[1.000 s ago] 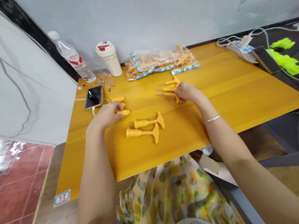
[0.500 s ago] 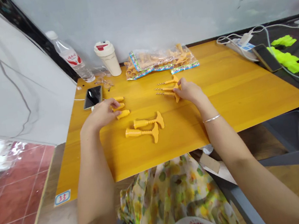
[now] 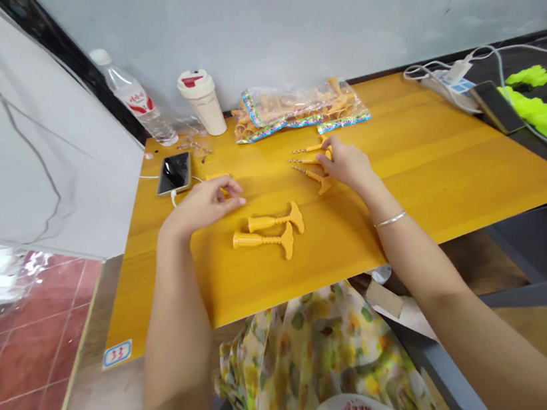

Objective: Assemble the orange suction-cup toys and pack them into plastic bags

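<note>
My left hand (image 3: 205,204) is over the left part of the table, thumb and fingers apart, with nothing visible in them. It hides most of the yellow plastic sleeves; one sleeve (image 3: 218,176) shows behind it. My right hand (image 3: 347,163) has thumb and forefinger about the handle of the middle yellow corkscrew (image 3: 304,160). Beside that lie another corkscrew (image 3: 307,149) on the far side and a slanted corkscrew (image 3: 310,174) on the near side, metal spirals pointing left. Closer to me rest two sleeved corkscrews, one (image 3: 275,219) behind the other (image 3: 262,239).
Clear plastic bags (image 3: 298,109) of yellow parts lie at the back. A white cup (image 3: 203,103), a water bottle (image 3: 136,102) and a cabled phone (image 3: 173,174) stand or lie at left. A power strip (image 3: 452,84), another phone (image 3: 496,107) and bright yellow pieces (image 3: 535,106) are at right.
My left hand has shifted right and nearer, its fingers spreading and covering more sleeves. The nearest bare corkscrew has turned to a slant. My right hand stays at the corkscrews.
</note>
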The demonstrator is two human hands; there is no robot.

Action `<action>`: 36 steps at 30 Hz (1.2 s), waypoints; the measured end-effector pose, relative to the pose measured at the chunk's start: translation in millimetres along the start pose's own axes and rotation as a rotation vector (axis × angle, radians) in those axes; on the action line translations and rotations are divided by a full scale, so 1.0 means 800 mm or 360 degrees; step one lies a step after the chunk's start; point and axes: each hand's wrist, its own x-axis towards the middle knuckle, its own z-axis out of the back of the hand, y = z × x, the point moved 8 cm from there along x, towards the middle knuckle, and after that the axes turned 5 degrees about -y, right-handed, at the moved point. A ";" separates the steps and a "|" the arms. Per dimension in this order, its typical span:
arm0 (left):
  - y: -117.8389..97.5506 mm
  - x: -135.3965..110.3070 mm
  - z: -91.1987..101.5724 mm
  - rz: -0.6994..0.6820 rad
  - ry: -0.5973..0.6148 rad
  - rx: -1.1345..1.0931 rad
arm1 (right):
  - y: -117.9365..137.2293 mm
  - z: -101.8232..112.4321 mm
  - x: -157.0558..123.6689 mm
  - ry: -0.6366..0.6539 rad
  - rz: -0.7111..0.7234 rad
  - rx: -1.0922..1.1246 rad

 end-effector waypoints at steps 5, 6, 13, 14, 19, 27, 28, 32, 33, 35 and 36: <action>-0.016 0.001 -0.056 -0.0079 0.0403 0.0236 | 0.031 -0.009 -0.008 -0.0032 0.0254 0.0236; -0.016 0.001 -0.065 -0.0079 0.0449 0.0276 | 0.036 -0.011 -0.009 -0.0042 0.0303 0.0289; -0.036 0.005 -0.068 -0.0243 0.0301 0.0252 | 0.055 -0.026 -0.013 0.0018 0.0460 0.0857; -0.041 0.006 -0.059 -0.0270 0.0209 0.0236 | 0.059 -0.029 -0.015 0.0103 0.0465 0.0971; -0.053 0.006 -0.026 -0.0355 -0.0123 0.0118 | 0.085 -0.055 -0.040 0.0807 0.0439 0.1430; -0.027 0.005 -0.016 0.0042 -0.0215 -0.0403 | 0.103 -0.025 -0.046 0.0270 0.1062 0.1470; -0.024 0.005 -0.015 0.0098 -0.0212 -0.0511 | 0.107 -0.018 -0.051 0.0103 0.1208 0.1333; -0.016 0.003 -0.014 0.0328 -0.0202 -0.0844 | 0.117 0.000 -0.068 -0.0409 0.1498 0.0750; -0.015 0.002 -0.014 0.0375 -0.0207 -0.0889 | 0.117 0.003 -0.070 -0.0487 0.1525 0.0648; -0.011 0.002 -0.015 0.0468 -0.0207 -0.0957 | 0.117 0.005 -0.075 -0.0590 0.1614 0.0506; -0.008 0.001 -0.017 0.0515 -0.0198 -0.0996 | 0.117 0.006 -0.078 -0.0617 0.1672 0.0465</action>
